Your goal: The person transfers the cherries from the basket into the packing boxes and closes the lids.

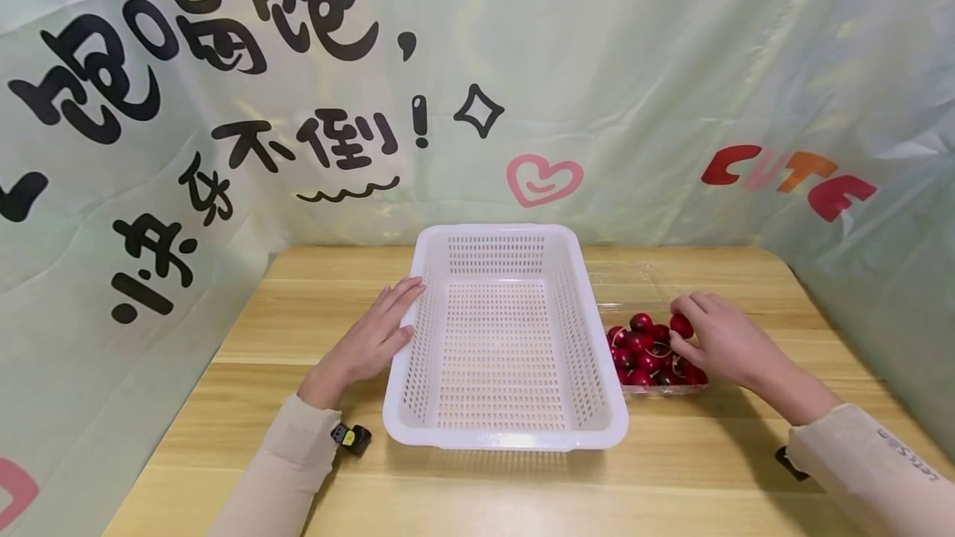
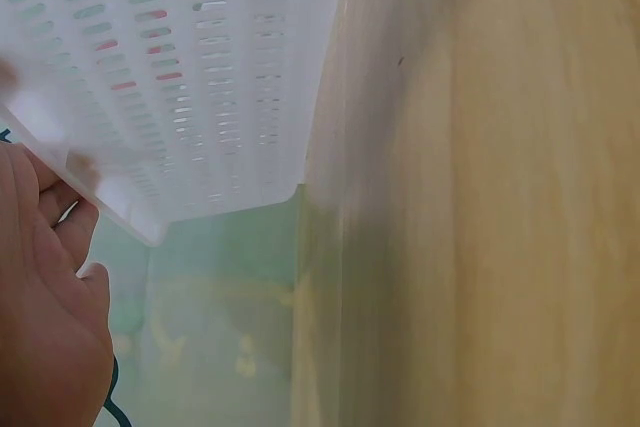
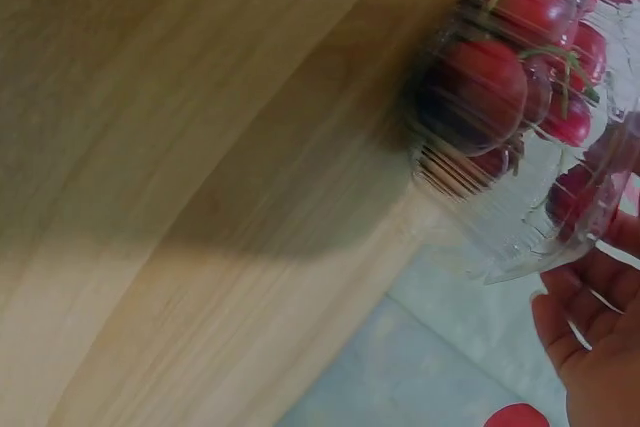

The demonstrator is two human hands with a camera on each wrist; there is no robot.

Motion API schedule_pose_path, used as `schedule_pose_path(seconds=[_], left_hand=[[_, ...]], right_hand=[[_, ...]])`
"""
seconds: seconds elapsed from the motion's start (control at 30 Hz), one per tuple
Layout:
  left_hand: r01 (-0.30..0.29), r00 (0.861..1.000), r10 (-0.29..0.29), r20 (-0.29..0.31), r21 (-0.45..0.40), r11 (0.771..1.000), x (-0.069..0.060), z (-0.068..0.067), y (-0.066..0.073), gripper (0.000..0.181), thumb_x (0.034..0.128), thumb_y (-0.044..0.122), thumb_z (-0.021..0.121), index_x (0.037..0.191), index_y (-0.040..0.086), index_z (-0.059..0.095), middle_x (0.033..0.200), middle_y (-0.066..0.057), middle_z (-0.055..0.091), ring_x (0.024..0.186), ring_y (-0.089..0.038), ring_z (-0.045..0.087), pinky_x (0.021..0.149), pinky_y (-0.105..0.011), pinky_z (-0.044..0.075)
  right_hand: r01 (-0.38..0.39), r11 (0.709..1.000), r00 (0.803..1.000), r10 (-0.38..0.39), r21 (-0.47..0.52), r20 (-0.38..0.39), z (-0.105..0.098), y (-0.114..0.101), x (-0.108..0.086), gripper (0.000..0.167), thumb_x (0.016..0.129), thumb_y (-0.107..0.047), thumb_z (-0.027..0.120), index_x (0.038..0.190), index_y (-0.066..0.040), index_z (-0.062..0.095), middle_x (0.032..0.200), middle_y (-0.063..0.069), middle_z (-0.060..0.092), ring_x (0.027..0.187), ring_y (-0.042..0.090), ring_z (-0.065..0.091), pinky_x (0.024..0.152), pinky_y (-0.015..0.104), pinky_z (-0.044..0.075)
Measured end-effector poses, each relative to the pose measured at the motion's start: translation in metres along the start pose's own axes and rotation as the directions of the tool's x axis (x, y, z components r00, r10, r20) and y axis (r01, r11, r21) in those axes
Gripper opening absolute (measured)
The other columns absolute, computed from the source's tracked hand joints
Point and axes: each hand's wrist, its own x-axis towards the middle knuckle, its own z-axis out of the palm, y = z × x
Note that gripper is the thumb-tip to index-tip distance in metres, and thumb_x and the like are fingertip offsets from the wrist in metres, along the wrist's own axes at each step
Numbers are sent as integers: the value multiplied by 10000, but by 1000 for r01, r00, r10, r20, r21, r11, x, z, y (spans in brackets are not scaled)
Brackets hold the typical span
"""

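Observation:
A white perforated plastic basket (image 1: pixel 506 439) stands on the table, with nothing in it. My left hand (image 1: pixel 373 336) rests against its left rim, fingers fairly straight; the left wrist view shows that hand (image 2: pixel 55 277) beside the rim of the basket (image 2: pixel 230 137). To the right, a clear plastic box (image 1: pixel 664 390) holds many dark red cherries (image 1: pixel 639 344), some with stems. Over the box's right side, my right hand (image 1: pixel 727 342) pinches one cherry (image 1: pixel 681 325) between thumb and fingers. The right wrist view has the right hand (image 3: pixel 600 327) by the box's edge, fingertips partly hidden.
The wooden table (image 1: pixel 492 495) extends in front and to both sides. A transparent lid (image 1: pixel 630 282) lies behind the cherry box. Pale fabric with printed lettering and a pink heart (image 1: pixel 545 181) hangs around the table. The basket's right rim stands close beside the box.

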Motion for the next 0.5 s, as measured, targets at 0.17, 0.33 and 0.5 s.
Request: schedule_pose_path(seconds=[0.17, 0.33, 0.5], left_hand=[[-8, 1000, 8, -5, 1, 1000, 1, 0, 0, 557, 1014, 226, 398, 1513, -1, 298, 1594, -121, 233, 1467, -270, 181, 1167, -549, 103], [1, 1000, -1, -1, -2, 1000, 1, 0, 0, 561, 1008, 220, 403, 1513, -3, 298, 1593, -121, 236, 1467, -268, 181, 1173, -533, 95], [4, 1000, -4, -3, -6, 1000, 1, 0, 1, 560, 1009, 220, 405, 1513, -1, 300, 1594, -118, 236, 1468, -265, 179, 1172, -535, 96]], right_hand=[[22, 997, 999, -20, -76, 26, 2, 4, -3, 300, 769, -180, 743, 984, -32, 595, 832, 60, 539, 728, 246, 504, 636, 438, 458], [14, 996, 998, -9, -88, 56, 3, 5, -5, 286, 785, -176, 739, 988, -37, 593, 880, 95, 570, 752, 283, 534, 660, 485, 483], [-8, 998, 999, 10, -57, 42, 0, 3, -4, 246, 800, -148, 722, 984, -39, 601, 866, 72, 563, 733, 267, 542, 652, 485, 486]])
